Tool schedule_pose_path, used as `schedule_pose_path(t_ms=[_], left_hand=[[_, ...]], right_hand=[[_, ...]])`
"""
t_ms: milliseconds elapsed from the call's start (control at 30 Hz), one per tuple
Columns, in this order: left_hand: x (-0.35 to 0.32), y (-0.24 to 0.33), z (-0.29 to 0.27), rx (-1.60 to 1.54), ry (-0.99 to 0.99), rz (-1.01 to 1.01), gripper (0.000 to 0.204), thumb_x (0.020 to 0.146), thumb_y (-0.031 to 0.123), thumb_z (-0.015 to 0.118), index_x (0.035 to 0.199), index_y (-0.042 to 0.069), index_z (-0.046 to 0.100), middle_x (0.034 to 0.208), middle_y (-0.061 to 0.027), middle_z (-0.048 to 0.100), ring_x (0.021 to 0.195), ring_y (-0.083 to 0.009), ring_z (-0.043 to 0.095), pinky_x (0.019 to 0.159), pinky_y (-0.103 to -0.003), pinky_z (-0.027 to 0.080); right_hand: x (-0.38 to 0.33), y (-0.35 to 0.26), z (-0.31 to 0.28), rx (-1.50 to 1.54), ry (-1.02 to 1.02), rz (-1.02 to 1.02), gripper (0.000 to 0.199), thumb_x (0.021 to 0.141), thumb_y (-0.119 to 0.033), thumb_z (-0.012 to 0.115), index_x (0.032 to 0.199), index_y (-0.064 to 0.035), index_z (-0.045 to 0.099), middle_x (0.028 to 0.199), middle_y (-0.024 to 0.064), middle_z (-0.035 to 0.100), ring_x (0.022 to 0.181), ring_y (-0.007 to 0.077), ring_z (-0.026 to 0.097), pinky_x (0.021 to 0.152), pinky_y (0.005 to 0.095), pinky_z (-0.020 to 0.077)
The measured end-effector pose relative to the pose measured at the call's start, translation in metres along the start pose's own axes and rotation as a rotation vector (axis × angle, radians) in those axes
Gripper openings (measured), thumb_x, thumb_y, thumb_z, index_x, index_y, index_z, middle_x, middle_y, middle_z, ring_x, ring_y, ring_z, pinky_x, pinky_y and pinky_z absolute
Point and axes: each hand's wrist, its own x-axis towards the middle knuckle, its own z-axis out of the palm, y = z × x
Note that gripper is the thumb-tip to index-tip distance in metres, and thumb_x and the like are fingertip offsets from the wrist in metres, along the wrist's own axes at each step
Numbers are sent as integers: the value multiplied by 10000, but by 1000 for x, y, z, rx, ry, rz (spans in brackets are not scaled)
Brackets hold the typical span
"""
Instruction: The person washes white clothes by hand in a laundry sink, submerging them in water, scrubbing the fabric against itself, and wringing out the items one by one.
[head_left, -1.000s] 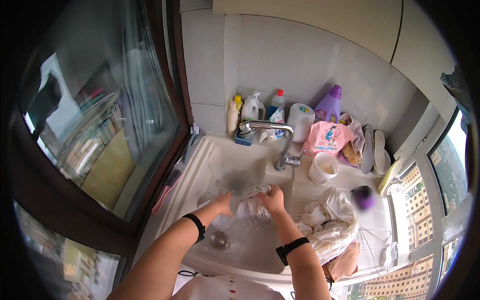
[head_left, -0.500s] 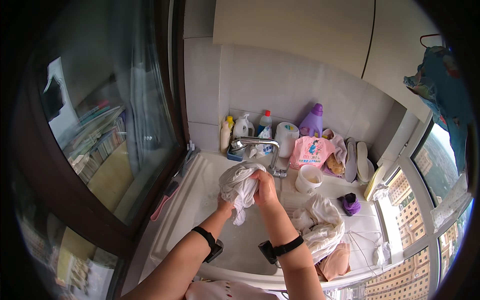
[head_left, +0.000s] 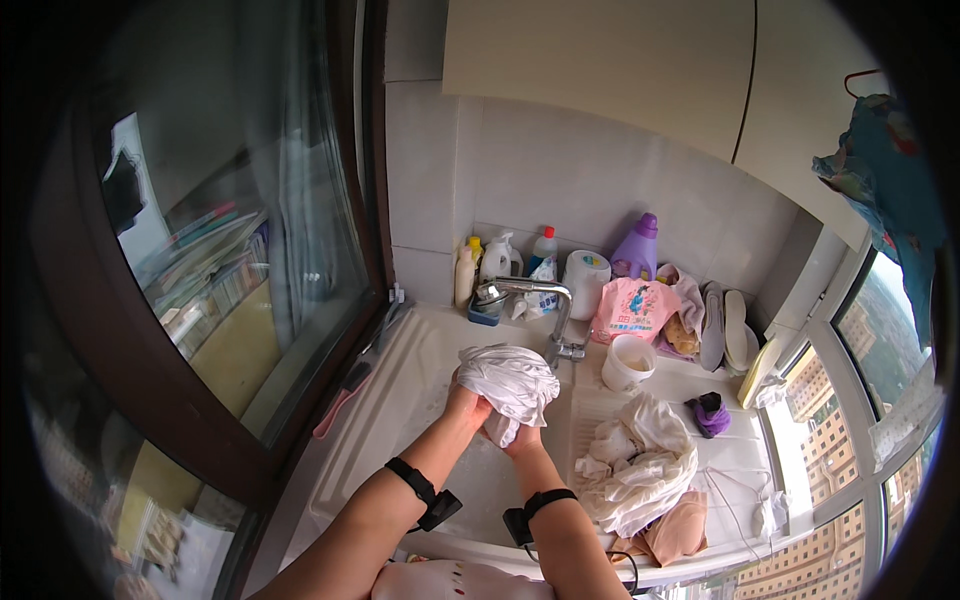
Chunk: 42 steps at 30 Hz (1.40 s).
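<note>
A bunched white cloth (head_left: 510, 380) is gathered in both my hands above the sink basin (head_left: 400, 425). My left hand (head_left: 466, 406) is closed round its left and lower side. On the right underside, my right hand (head_left: 523, 438) grips the cloth, its fingers mostly hidden behind the folds. One end of the cloth hangs down between the wrists. Just beyond the bundle is the chrome faucet (head_left: 563, 310), whose spout reaches left. Water shows in the basin under my hands.
Right of the basin lie a white garment heap (head_left: 640, 465), a peach cloth (head_left: 675, 530) and a purple bundle (head_left: 710, 415). A white tub (head_left: 628, 363), pink pouch (head_left: 633, 308) and purple bottle (head_left: 636, 247) stand behind. A dark-framed glass door (head_left: 290, 300) borders the left.
The cloth has been turned and bunched wider and rounder. My right hand has moved from its upper right side down to its underside. The view has shifted slightly.
</note>
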Motion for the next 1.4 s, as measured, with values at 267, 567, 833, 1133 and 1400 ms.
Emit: schedule_pose_path(t_ms=[267, 567, 833, 1133, 1400], left_hand=[[-19, 39, -71, 637, -119, -310, 451, 846, 185, 568, 1239, 127, 355, 1153, -97, 516, 981, -214, 560, 806, -400, 510], [-27, 28, -47, 239, 440, -821, 811, 830, 588, 422, 1396, 227, -32, 1385, -250, 184, 1229, -410, 322, 915, -654, 291], [-4, 11, -57, -571, -315, -443, 626, 859, 599, 290, 1222, 116, 456, 1247, -126, 465, 1146, -308, 439, 942, -519, 356], [16, 15, -36, -259, 57, -301, 447, 869, 294, 431, 1192, -15, 451, 1172, -189, 522, 1062, -322, 524, 942, -459, 413], [1, 8, -6, 158, 87, 275, 471, 699, -19, 515, 1167, 24, 489, 1043, -93, 528, 914, -193, 531, 784, -323, 467]], right_hand=[[13, -57, -14, -32, -28, -444, 337, 830, -319, 451, 1034, -68, 547, 965, 73, 597, 916, 226, 580, 811, 364, 475], [-14, -54, 43, -802, 12, -574, 388, 710, -122, 518, 1059, 50, 513, 903, 88, 584, 799, 172, 541, 728, 279, 440], [-31, -49, 74, -845, -413, -399, 519, 657, -119, 595, 1135, 40, 473, 1006, 74, 560, 918, 156, 519, 803, 279, 424], [-19, -59, 22, -413, -68, -590, 490, 897, -421, 419, 1169, -17, 470, 1102, 103, 549, 992, 208, 545, 855, 345, 449], [4, -26, -7, 154, 71, -388, 512, 919, -435, 288, 1220, -55, 451, 1241, 87, 496, 1121, 269, 484, 947, 403, 399]])
